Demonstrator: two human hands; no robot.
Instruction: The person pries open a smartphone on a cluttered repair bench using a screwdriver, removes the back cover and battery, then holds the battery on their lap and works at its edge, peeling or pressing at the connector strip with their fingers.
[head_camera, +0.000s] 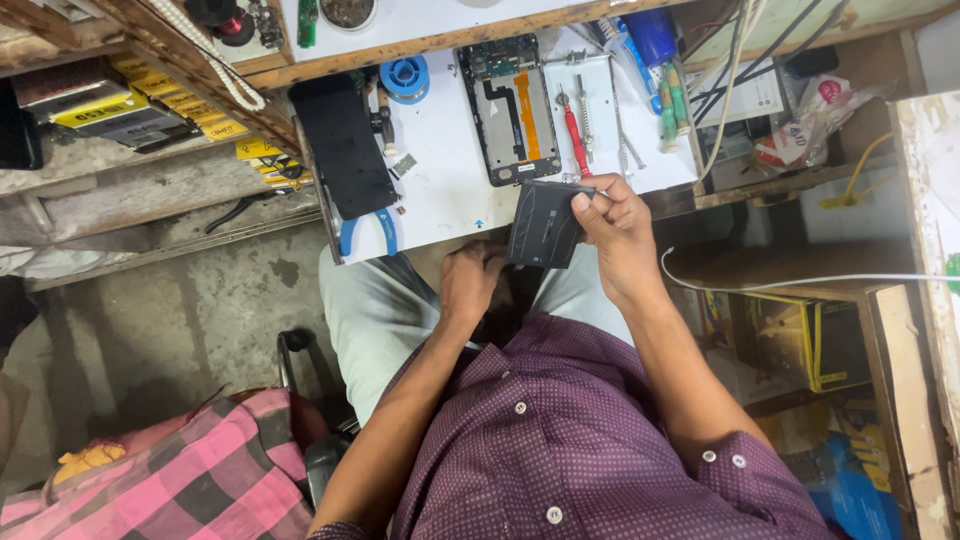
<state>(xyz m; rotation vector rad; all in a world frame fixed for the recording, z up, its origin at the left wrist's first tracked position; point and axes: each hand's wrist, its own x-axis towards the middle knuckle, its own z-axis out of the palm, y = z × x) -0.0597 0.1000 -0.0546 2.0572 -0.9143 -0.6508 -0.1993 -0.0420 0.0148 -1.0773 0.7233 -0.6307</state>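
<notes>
A flat black phone battery (545, 222) is held between both hands at the near edge of the white worktop (450, 185). My right hand (612, 228) grips its upper right corner, thumb and fingers closed on it. My left hand (470, 280) holds its lower left edge, just above my lap. An opened phone body (508, 108) with an orange flex strip lies face up on the worktop behind the battery. A black phone back panel (345, 145) rests to the left of it.
On the worktop lie a red-handled screwdriver (574, 135), tweezers (622, 140), a blue solder spool (405, 77) and blue-handled pliers (365, 235). Cables and bags (800, 110) crowd the right shelf. A pink checked cloth (190, 470) lies on a seat at lower left.
</notes>
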